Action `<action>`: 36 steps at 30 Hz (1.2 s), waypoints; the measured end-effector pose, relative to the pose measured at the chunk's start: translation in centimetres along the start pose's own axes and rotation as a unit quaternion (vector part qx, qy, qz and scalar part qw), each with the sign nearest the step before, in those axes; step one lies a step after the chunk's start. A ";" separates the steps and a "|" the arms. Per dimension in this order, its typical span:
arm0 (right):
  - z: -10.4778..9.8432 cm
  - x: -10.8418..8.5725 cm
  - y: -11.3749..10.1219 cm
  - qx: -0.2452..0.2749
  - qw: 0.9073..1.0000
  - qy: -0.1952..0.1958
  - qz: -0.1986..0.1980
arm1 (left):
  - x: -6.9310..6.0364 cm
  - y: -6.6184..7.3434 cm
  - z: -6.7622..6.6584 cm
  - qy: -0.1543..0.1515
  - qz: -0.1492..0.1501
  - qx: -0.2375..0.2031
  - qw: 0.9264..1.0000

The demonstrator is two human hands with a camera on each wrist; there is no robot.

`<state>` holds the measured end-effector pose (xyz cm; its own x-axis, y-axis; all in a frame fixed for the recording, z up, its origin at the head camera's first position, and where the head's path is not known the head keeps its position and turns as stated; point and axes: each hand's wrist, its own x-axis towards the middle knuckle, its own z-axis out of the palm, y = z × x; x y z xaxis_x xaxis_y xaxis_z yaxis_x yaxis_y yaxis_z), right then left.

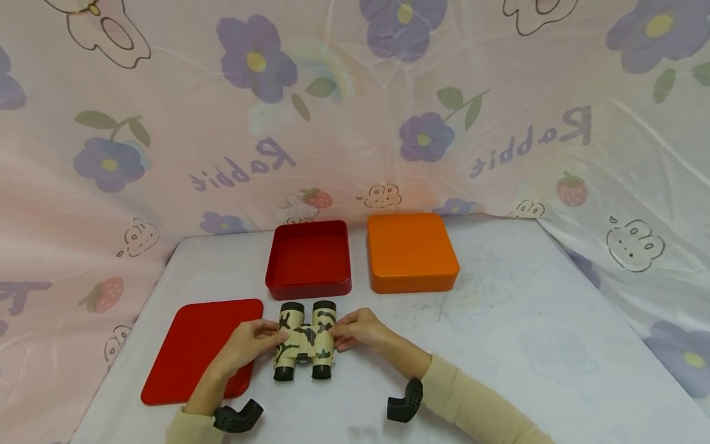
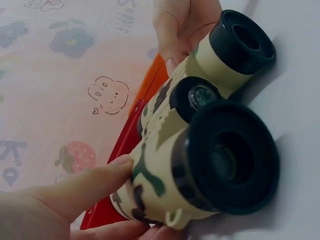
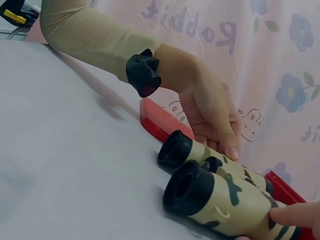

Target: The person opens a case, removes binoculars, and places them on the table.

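Camouflage-patterned toy binoculars point(image 1: 304, 340) with black eyepieces are between both hands, eyepieces toward the front of the table. My left hand point(image 1: 248, 343) grips the left barrel, its thumb on top and fingers along the side. On the other barrel, my right hand point(image 1: 363, 328) has its thumb and fingers pinched at the side. The left wrist view shows the left thumb pressed on the binoculars point(image 2: 155, 172), near a small round compass point(image 2: 202, 95) between the barrels. In the right wrist view, the left hand point(image 3: 212, 107) holds the far barrel of the binoculars point(image 3: 240, 197).
An open, empty red box point(image 1: 309, 259) stands behind the binoculars. To its right is an orange box point(image 1: 413, 253). A flat red lid point(image 1: 194, 345) lies at the left, partly under the left forearm. A patterned curtain hangs behind the white table point(image 1: 516, 333).
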<state>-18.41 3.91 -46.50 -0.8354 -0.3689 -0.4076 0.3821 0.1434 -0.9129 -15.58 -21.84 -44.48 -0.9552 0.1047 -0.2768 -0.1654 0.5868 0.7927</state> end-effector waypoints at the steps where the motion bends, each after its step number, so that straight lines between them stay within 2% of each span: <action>1: -0.1 0.0 0.0 0.002 1.000 0.001 -0.001 | 0.0 0.0 -0.1 -0.001 0.006 0.005 1.000; 8: -0.9 -0.5 -0.3 0.009 1.000 0.003 -0.015 | 0.0 0.2 -1.0 0.012 0.039 0.042 0.998; 13: -1.7 -0.9 -0.8 -0.021 0.998 0.021 -0.047 | -0.1 1.3 -1.3 0.028 0.066 0.063 0.995; 18: -2.6 -1.4 -1.4 -0.061 0.993 0.050 -0.086 | -0.2 2.9 -1.3 0.051 0.093 0.080 0.991; 21: -3.2 -1.6 -1.7 -0.075 0.989 0.069 -0.103 | -0.1 4.1 -1.4 0.058 0.108 0.071 0.990; 24: -3.9 -2.0 -2.1 -0.076 0.986 0.092 -0.116 | 0.2 5.3 -1.2 0.053 0.130 0.058 0.988; 28: -4.7 -2.2 -2.7 -0.079 0.981 0.120 -0.132 | 0.7 6.8 -0.3 0.043 0.161 0.043 0.985; 36: -6.5 -2.9 -3.7 -0.059 0.976 0.150 -0.145 | 1.4 9.7 1.5 0.037 0.198 0.008 0.979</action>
<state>-19.98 10.40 -42.11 -0.9867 -0.1258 -0.1032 0.0791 0.1839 -0.9798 -18.12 -14.82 -38.02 -0.9590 0.2684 0.0916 0.2251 0.5238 0.8215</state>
